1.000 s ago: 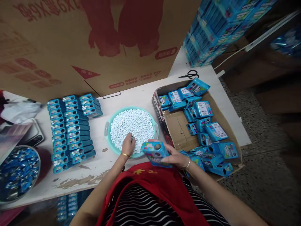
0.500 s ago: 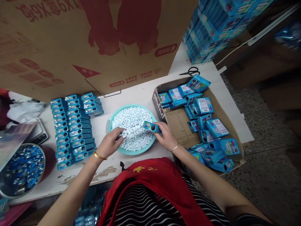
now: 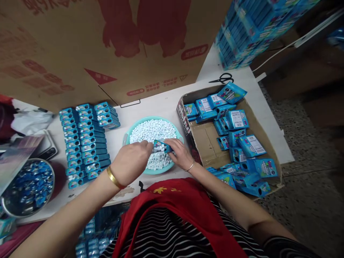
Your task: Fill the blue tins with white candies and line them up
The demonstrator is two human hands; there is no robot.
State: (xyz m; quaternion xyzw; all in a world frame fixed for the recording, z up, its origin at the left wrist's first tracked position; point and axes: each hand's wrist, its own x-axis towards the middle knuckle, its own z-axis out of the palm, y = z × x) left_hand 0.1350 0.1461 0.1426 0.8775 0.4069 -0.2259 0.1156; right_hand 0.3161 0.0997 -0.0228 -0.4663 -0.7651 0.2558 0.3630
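Over the basin (image 3: 128, 133), both hands meet on one small blue box (image 3: 162, 146). R hand (image 3: 180, 154) has fingers curled round the box's right end, holding it flat and lengthwise above the white pellets (image 3: 153, 130). L hand (image 3: 133, 162) comes in from the left, fingers bunched at the box's left end, touching it; can't tell if it pinches pellets, since the palm side is hidden. Gold bangle (image 3: 114, 178) on L wrist, thin bracelet (image 3: 190, 166) on R wrist.

Basin is teal, round, w/ handles, sitting mid-table (image 3: 161, 104), filled w/ pellets. Left of it, apart from it: rows of blue boxes (image 3: 86, 143) laid side by side in approx. three columns, windows up. Further left, at table edge, a metal bowl (image 3: 8, 211) holding blue bits; a phone (image 3: 45, 147) lies just behind it.

Right of basin, just beside it: an open carton (image 3: 268, 143) w/ loose blue packs (image 3: 236, 139) strewn inside, some label up; bare cardboard shows in its near-left part. Scissors (image 3: 223, 78) lie on table behind carton. Tall stack of blue packs (image 3: 249, 32) at far right corner. A big cardboard sheet (image 3: 80, 46) w/ red print stands along the table's back. Red apron (image 3: 182, 211) over striped top shows at bottom.
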